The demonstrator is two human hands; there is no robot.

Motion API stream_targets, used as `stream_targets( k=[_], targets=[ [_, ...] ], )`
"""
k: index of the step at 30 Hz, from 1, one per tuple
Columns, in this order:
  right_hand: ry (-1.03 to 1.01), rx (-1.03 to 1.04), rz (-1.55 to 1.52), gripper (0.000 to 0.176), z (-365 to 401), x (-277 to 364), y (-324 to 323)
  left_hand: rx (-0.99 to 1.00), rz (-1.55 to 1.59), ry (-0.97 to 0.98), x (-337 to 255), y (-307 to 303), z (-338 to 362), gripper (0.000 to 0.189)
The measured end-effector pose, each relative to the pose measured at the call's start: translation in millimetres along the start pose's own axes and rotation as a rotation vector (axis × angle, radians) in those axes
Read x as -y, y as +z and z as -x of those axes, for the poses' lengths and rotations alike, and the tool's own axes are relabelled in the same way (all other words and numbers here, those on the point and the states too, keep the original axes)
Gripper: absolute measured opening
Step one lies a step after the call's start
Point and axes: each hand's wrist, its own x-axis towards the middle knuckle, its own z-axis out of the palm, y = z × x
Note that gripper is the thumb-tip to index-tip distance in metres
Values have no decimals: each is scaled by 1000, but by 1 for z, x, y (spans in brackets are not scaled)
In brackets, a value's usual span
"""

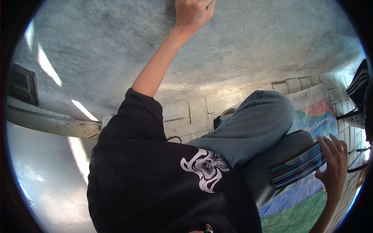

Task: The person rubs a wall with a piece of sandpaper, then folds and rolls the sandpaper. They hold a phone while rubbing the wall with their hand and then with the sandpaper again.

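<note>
Fingertips of left hand (191,13) cut off by top edge, phone (297,166) end hidden under right hand (333,157) grip, screen unreadable

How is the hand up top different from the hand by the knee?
The left hand presses on the grey surface; the right hand holds a phone. The left hand reaches far out on a straight arm; the right hand sits near the knee. Both are bare.

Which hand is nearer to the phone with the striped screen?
Right. The right hand grips the phone at its end; the left hand is far away, stretched out against the grey concrete surface.
</note>
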Motion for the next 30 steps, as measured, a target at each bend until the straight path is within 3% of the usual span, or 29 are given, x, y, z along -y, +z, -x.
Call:
stream_targets(
  k=[30],
  targets=[
    [0,43,-31,89,-2,3,-4,-21,45,0,1,2,1,9]
  ],
)
